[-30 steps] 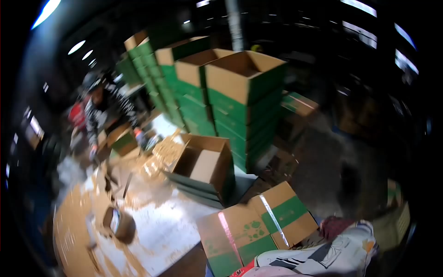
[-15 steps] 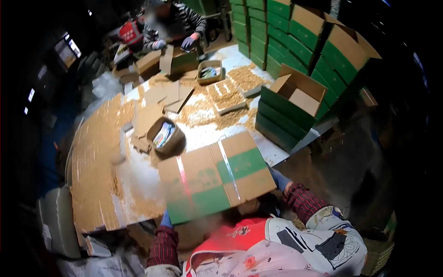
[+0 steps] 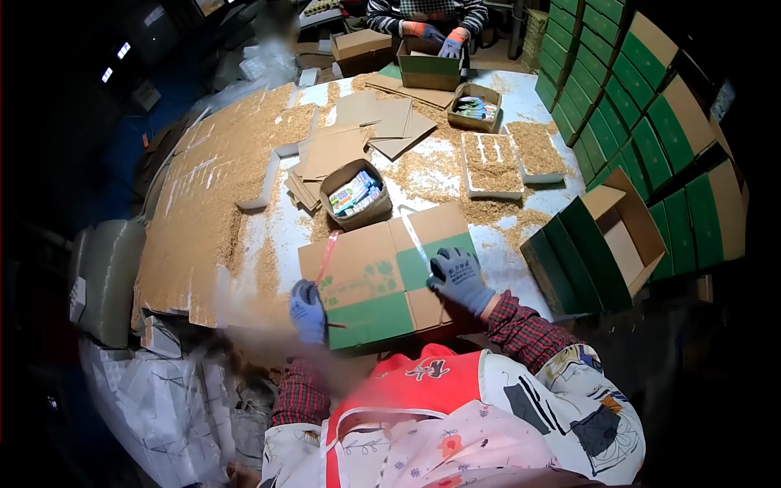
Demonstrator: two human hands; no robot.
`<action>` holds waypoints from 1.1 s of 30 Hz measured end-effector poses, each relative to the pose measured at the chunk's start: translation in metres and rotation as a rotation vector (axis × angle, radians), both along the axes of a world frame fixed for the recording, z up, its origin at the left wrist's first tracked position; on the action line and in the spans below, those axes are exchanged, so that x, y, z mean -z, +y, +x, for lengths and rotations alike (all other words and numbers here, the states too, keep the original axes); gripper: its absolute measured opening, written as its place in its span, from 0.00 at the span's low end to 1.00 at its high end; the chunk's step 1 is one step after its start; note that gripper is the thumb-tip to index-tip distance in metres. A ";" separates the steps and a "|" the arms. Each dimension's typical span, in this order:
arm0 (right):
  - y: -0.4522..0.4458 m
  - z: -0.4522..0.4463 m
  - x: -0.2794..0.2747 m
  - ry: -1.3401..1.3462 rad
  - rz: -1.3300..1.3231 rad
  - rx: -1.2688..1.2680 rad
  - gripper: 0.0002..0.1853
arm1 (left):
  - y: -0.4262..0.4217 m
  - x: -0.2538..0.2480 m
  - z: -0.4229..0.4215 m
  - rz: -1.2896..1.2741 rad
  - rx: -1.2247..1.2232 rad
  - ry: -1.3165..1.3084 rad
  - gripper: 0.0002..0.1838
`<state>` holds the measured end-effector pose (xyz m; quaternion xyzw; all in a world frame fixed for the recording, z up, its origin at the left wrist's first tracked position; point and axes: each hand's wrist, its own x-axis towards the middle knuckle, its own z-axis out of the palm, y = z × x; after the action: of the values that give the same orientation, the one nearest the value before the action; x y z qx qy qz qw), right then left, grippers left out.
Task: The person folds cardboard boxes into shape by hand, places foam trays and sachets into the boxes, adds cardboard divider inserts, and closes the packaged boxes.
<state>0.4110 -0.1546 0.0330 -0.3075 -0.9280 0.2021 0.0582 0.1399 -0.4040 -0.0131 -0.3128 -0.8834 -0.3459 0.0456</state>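
A closed brown-and-green cardboard box (image 3: 366, 268) lies in front of me at the near table edge. A red strap (image 3: 329, 256) runs over its left part, and a white strap (image 3: 413, 236) crosses its right part. My left hand (image 3: 307, 313), in a grey-blue glove, is closed around the red strap at the box's left edge. Gloved alike, my right hand (image 3: 460, 278) is closed on the white strap over the green band. Both palms and most fingertips are hidden.
Behind the box stands a small carton of packets (image 3: 356, 193), near loose cardboard sheets (image 3: 333, 152). Sawdust-filled trays (image 3: 492, 167) lie farther right. An open green carton (image 3: 598, 244) and tall carton stacks (image 3: 651, 114) border the right. A co-worker's gloved hands (image 3: 443, 39) work at another carton.
My hands have moved from the box's sides onto its top and taken hold of the straps. The straps now slant outward. The camera view has turned, bringing the co-worker's carton nearer the top edge.
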 end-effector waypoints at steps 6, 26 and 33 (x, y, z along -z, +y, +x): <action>0.166 -0.026 0.030 0.340 0.063 0.312 0.12 | -0.043 0.038 -0.127 0.375 -0.256 -0.379 0.06; 0.145 0.066 0.093 0.174 0.071 0.759 0.12 | 0.032 0.007 -0.059 0.016 0.348 -0.528 0.45; 0.020 0.042 0.002 0.428 -0.289 0.357 0.38 | 0.017 0.012 -0.044 0.076 0.317 -0.350 0.42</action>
<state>0.4531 -0.1344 0.0314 -0.4211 -0.7876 0.3788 0.2426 0.0958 -0.3871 -0.0246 -0.3806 -0.8041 -0.4308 -0.1515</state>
